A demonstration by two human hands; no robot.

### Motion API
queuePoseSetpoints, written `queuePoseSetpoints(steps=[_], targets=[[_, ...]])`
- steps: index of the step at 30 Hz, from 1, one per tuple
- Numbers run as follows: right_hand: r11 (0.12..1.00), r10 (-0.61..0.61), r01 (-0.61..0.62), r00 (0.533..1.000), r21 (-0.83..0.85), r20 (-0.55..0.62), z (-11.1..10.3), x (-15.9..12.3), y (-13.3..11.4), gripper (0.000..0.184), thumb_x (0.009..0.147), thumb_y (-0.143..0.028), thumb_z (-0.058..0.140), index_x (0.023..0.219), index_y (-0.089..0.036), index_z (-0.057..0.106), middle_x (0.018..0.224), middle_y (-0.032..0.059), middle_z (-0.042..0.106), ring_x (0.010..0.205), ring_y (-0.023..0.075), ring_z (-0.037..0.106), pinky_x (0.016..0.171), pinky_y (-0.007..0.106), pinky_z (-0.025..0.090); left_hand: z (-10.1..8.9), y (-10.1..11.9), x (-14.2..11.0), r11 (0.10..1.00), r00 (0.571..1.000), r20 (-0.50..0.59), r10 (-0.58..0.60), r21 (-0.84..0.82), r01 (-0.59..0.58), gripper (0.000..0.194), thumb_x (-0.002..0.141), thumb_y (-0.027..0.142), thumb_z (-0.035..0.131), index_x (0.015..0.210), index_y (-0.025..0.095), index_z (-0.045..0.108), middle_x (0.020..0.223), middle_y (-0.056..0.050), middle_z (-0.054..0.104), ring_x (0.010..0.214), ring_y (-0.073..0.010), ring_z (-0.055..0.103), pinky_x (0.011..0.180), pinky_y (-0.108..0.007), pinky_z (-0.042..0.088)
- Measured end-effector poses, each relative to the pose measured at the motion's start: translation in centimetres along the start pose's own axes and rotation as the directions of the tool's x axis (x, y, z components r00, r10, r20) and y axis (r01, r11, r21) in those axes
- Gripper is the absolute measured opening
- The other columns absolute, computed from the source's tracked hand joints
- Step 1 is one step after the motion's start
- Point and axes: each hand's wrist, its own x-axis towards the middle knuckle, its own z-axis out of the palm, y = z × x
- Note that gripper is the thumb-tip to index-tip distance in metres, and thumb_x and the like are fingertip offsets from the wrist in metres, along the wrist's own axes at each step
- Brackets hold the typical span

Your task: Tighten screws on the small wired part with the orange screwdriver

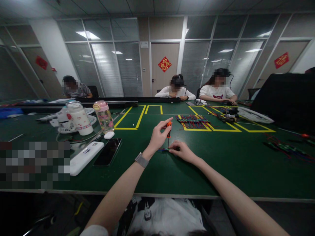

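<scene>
My left hand is closed around the orange and black handle of a screwdriver, which stands upright with its thin shaft pointing down. The shaft's lower end meets a small green connector with coloured wires low over the green table. Pinched at the right end of that connector are the fingers of my right hand. The fingers partly cover the piece, so its exact shape cannot be made out. Beyond my hands, a bundle of similar wired pieces lies inside a yellow tape outline.
To the left are a black phone, a white power bank, a white round case, a pink-lidded bottle and a white bottle. More wired pieces lie at right. Several people sit across the table.
</scene>
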Motion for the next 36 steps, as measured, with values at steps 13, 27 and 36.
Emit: queuePoseSetpoints(steps=[13,27,36], targets=[[1.000,0.018,-0.018,1.000,-0.002,0.004,-0.07,-0.02,-0.32,0.014,0.081,-0.025,0.065,0.088,-0.015,0.072,0.082,0.0043,0.061,0.073,0.0156,0.058,0.069,0.028,0.046,-0.02,0.22,-0.07,1.000,0.999,0.033,0.006,-0.013,-0.006,0.036,0.090,0.020,0.050,0.125,0.023,0.059,0.110,-0.007,0.063,0.095,-0.0158,0.061,0.085,-0.029,0.049],[1.000,0.018,-0.017,1.000,-0.016,0.007,-0.16,0.01,-0.48,0.012,0.080,-0.022,0.066,0.087,-0.014,0.072,0.079,0.0041,0.059,0.070,0.0153,0.056,0.066,0.027,0.044,0.13,0.56,-0.19,0.993,0.998,0.036,0.056,0.101,-0.059,0.034,0.087,0.018,0.055,0.120,0.022,0.061,0.102,-0.005,0.064,0.089,-0.0138,0.061,0.083,-0.027,0.049],[1.000,0.020,-0.020,1.000,-0.003,0.012,-0.19,0.01,-0.59,0.011,0.080,-0.022,0.065,0.086,-0.015,0.072,0.079,0.0041,0.060,0.070,0.0151,0.056,0.067,0.028,0.045,0.09,0.61,-0.29,0.984,0.993,0.073,0.093,0.145,-0.103,0.044,0.089,0.013,0.049,0.131,0.023,0.052,0.112,-0.006,0.063,0.091,-0.0130,0.062,0.085,-0.027,0.049]])
